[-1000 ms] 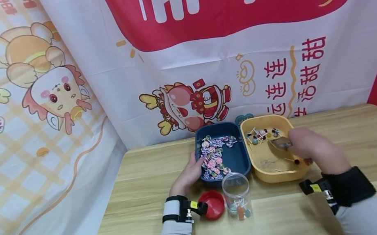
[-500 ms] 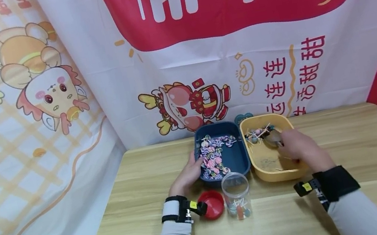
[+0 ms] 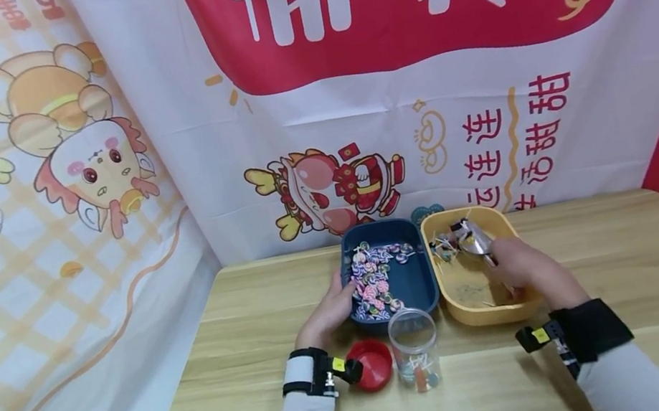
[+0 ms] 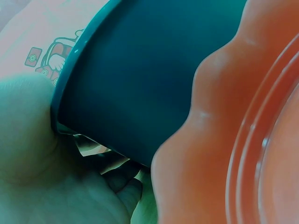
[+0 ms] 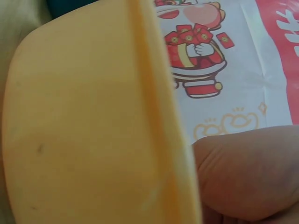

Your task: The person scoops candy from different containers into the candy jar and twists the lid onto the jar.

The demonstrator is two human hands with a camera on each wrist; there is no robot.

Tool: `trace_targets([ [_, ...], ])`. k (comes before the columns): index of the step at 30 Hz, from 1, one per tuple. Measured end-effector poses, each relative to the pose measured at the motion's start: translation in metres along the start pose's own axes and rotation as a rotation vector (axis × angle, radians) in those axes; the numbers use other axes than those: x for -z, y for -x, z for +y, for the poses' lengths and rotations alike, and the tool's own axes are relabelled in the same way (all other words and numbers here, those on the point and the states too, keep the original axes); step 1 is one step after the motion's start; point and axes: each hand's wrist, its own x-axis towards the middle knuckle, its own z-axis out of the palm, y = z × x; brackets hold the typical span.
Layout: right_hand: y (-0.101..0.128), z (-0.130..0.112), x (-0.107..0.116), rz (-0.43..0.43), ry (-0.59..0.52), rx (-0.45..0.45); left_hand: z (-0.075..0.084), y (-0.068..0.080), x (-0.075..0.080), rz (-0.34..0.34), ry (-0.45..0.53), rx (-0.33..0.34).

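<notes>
My left hand (image 3: 329,309) grips the left side of a dark blue bin (image 3: 413,286), thumb at the rim and fingers curled under it in the left wrist view. Small swirl-patterned lollipops (image 3: 371,278) cover the bin's left half. In my right hand (image 3: 523,265) is a shiny metal scoop (image 3: 477,242), tilted inside the yellow bin (image 3: 475,315). The scoop's mouth is among small round-headed sticks (image 3: 443,248) at the back left of that bin, with some pieces on it. In the right wrist view, the yellow bin's wall (image 5: 84,107) hides the scoop.
In front of the bins stands a clear jar (image 3: 415,347), its top uncovered, with a few small pieces at the bottom. A red lid (image 3: 372,365) lies left of it, under my left wrist. Behind the bins hangs a printed cloth (image 3: 314,113) at the table's back edge.
My right hand has moved the scoop left and back into the pile of sticks in the yellow bin, and its mouth now tips upward with pieces on it. My left hand stays put.
</notes>
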Motion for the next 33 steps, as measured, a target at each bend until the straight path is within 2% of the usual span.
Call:
trace_targets([
  [7, 0.018, -0.003, 0.013, 0.022, 0.012, 0.081, 0.003, 0.002, -0.001, -0.008, -0.011, 0.003],
  [12, 0.034, -0.01, 0.029, -0.027, 0.027, 0.133, 0.003, 0.002, -0.002, -0.002, -0.028, 0.018],
  [18, 0.061, -0.023, 0.048, -0.034, 0.035, 0.28, 0.002, 0.002, -0.001, 0.002, -0.017, 0.02],
  [25, 0.09, -0.039, 0.065, -0.058, 0.074, 0.398, 0.0, 0.0, 0.001, -0.008, -0.007, 0.024],
  [28, 0.097, -0.043, 0.066, -0.031, 0.127, 0.449, 0.0, -0.001, 0.001, -0.008, -0.008, 0.024],
  [33, 0.107, -0.05, 0.065, 0.048, 0.235, 0.454, 0.001, 0.0, 0.001, -0.012, -0.008, 0.014],
])
